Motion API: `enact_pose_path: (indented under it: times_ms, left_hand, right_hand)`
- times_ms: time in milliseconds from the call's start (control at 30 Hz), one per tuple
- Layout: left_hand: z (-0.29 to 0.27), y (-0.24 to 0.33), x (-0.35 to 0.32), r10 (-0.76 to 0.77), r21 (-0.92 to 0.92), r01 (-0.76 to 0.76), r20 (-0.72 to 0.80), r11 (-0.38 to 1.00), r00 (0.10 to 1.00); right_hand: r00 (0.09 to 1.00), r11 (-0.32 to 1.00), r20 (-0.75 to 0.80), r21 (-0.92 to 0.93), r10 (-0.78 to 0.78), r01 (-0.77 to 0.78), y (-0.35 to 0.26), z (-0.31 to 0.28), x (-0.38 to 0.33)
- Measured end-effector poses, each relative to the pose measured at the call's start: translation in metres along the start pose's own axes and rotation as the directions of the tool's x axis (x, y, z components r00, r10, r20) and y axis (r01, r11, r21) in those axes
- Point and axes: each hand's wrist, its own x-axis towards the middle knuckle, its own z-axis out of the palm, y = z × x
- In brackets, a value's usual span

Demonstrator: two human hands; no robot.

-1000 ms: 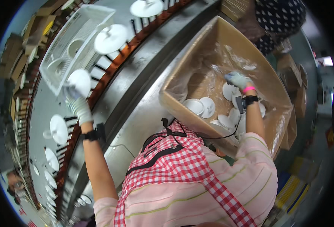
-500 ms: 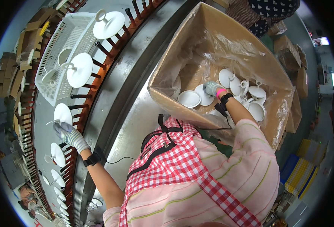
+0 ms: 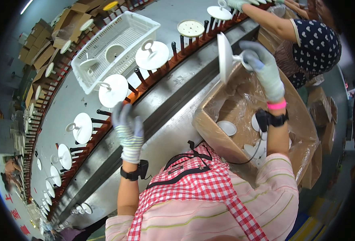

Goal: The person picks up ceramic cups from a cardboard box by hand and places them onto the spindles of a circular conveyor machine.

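My right hand [image 3: 264, 66], in a pale striped glove, is raised above the cardboard box. Its fingers are closed on the ring handle of a white round lid [image 3: 224, 59], whose disc stands on edge facing left. My left hand [image 3: 128, 132], also gloved, is open and holds nothing, its fingers apart and slightly blurred. It hovers by the line of black pegs [image 3: 104, 112], just below another white lid with a ring handle [image 3: 113, 90]. Farther along the pegs hang more such lids, one [image 3: 82, 128] to the left and one [image 3: 152, 55] up and right.
The plastic-lined cardboard box [image 3: 213, 140] on my right holds several white lids. A white plastic basket [image 3: 81, 74] stands beyond the pegs with pieces inside. A metal ledge [image 3: 165, 96] runs along the conveyor. Another person [image 3: 314, 44] works at the upper right.
My right hand has come up out of the box with a white lid. My left hand has moved off the lid it was at. The view has turned, showing another person's arms.
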Motion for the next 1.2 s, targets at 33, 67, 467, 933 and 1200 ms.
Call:
enact_pose_path:
  times_ms: [33, 67, 467, 933, 1200]
  left_hand:
    - [0.003, 0.002, 0.001, 0.004, -0.01, -0.004, 0.061, 1.0, 0.998]
    - [0.008, 0.003, 0.0, -0.013, -0.081, 0.022, 0.102, 0.996, 0.995]
    - [-0.004, -0.019, -0.034, -0.119, -0.181, 0.192, 0.352, 0.965, 0.928]
    - [0.164, -0.079, 0.158, -0.288, -0.118, 0.317, 0.21, 0.941, 0.934]
    - [0.17, -0.132, 0.198, -0.375, 0.467, 0.132, 0.479, 0.874, 0.794]
  right_hand:
    - [0.996, 0.996, 0.028, -0.013, -0.083, 0.083, -0.006, 0.018, 0.024]
    - [0.989, 0.989, 0.003, -0.042, -0.145, 0.145, 0.002, 0.03, 0.051]
    - [0.936, 0.307, 0.338, -0.905, 0.101, 0.293, 0.069, 0.139, 0.218]
    - [0.946, 0.927, 0.321, -0.367, 0.047, 0.079, 0.126, 0.196, 0.166]
    - [0.913, 0.646, 0.249, -0.763, 0.323, -0.021, 0.145, 0.284, 0.201]
